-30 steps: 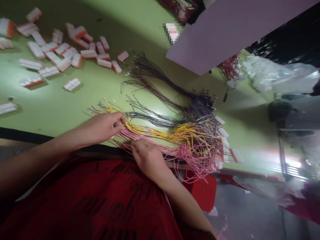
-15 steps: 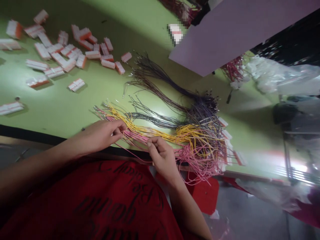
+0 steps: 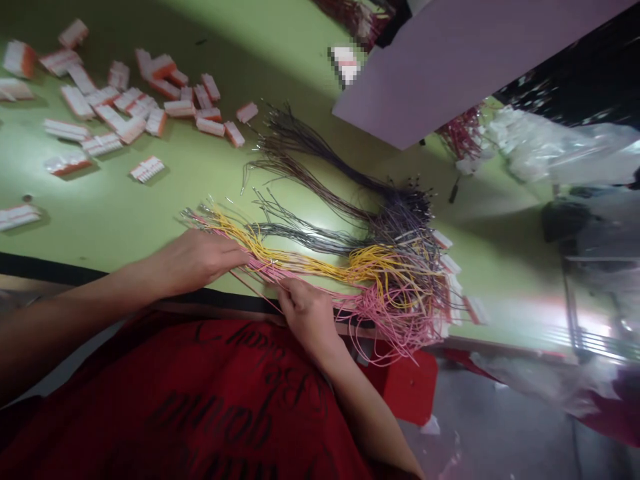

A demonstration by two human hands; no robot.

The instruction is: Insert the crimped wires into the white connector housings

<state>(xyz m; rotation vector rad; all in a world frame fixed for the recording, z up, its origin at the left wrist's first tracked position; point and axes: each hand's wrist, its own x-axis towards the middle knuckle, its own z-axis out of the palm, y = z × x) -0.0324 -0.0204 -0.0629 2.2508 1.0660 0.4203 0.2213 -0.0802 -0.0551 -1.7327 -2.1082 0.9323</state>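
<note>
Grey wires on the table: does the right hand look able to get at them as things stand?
Likely yes. The right hand is at the pink wires, and nothing covers the middle stretch of the grey wires; it would probably just have to reach over the yellow wires in between.

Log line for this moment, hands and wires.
left hand: at pink wires | right hand: at pink wires | yellow wires: beside pink | white-orange blocks: scattered on table

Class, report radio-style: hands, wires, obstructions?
Left hand and right hand at pink wires, grip unclear. Pink wires tangled right of hands. Yellow wires close alongside.
</note>
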